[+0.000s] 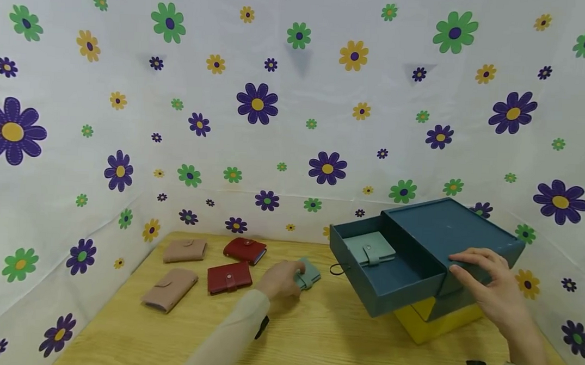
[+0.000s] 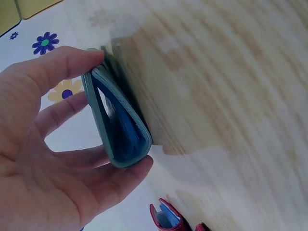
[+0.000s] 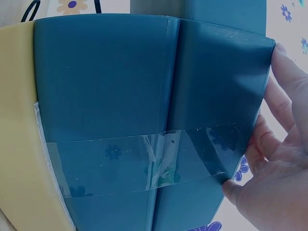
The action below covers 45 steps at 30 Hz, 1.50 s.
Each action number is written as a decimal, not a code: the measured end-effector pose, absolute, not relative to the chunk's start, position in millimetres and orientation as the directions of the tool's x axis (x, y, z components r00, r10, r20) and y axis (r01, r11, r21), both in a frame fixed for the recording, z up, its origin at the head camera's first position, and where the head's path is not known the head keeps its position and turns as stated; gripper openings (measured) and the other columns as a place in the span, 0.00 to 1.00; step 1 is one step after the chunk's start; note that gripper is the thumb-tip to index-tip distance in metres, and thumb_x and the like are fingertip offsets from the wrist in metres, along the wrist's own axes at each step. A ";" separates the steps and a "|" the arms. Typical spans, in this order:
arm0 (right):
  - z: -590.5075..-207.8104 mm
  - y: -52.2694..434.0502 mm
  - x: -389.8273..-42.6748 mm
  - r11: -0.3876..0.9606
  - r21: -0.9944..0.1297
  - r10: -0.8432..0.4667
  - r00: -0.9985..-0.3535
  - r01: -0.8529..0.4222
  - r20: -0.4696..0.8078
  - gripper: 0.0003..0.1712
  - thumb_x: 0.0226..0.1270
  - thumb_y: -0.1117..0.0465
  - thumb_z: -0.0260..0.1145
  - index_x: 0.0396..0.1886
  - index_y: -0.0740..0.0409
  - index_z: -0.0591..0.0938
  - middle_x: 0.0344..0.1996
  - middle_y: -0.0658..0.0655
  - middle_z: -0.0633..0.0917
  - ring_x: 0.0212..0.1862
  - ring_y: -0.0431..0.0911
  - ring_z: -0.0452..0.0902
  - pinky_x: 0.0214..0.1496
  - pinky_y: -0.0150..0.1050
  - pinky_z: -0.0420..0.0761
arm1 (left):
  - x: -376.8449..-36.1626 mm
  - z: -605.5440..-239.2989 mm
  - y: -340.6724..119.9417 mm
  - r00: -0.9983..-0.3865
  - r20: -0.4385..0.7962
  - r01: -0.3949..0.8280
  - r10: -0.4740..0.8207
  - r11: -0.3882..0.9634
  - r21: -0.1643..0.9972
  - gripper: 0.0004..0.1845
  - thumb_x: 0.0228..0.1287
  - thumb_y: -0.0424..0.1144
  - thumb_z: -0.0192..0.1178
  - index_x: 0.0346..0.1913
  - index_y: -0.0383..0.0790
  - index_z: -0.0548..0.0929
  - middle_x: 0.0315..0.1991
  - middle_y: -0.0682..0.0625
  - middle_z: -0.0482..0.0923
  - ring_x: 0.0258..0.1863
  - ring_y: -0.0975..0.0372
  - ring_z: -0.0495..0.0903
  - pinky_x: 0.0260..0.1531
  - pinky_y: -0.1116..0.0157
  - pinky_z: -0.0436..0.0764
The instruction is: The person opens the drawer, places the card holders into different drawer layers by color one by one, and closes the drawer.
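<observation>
Evidently the left hand's (image 1: 282,280) fingers (image 2: 72,108) and thumb pinched the teal wallet (image 2: 120,127) across its thickness, lifting its folded spine off the table (image 1: 315,336) near the middle, long axis running toward the back edge. Meanwhile the right hand (image 1: 489,283) curled its fingers (image 3: 284,96) round the blue box's (image 1: 457,228) near corner, seemingly steadying it; its open drawer (image 1: 391,279) faced the table's left edge.
</observation>
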State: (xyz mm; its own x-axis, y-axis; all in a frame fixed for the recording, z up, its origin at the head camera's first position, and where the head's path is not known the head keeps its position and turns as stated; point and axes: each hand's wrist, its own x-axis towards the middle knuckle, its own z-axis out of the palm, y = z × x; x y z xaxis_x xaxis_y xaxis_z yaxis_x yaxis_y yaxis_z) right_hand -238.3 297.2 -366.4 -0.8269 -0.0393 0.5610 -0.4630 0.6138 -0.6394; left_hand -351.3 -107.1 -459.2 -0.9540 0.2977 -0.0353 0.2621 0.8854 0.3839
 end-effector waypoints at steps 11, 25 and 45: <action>-362.1 292.8 -239.1 0.608 -0.644 -0.033 -0.825 -0.465 0.564 0.14 0.70 0.61 0.64 0.51 0.63 0.82 0.51 0.37 0.70 0.62 0.48 0.52 0.59 0.77 0.53 | -351.0 -453.4 -122.0 -0.982 0.018 0.172 0.185 0.863 0.474 0.27 0.50 0.35 0.71 0.56 0.45 0.79 0.50 0.42 0.82 0.39 0.56 0.76 0.42 0.55 0.78; -361.1 297.6 -237.7 0.608 -0.648 -0.026 -0.827 -0.459 0.562 0.15 0.71 0.60 0.63 0.51 0.64 0.81 0.52 0.40 0.70 0.64 0.54 0.51 0.60 0.78 0.51 | -354.2 -442.7 -126.7 -0.979 0.197 0.167 0.061 0.791 0.588 0.25 0.50 0.35 0.68 0.55 0.44 0.76 0.45 0.39 0.82 0.38 0.53 0.80 0.37 0.57 0.80; -364.7 297.3 -237.7 0.616 -0.648 -0.031 -0.837 -0.447 0.547 0.14 0.71 0.60 0.63 0.51 0.63 0.82 0.53 0.55 0.72 0.63 0.58 0.54 0.58 0.76 0.54 | -333.0 -405.9 -116.5 -0.929 0.352 0.239 -0.109 0.548 0.802 0.28 0.55 0.42 0.71 0.58 0.46 0.74 0.56 0.35 0.79 0.48 0.46 0.82 0.46 0.48 0.83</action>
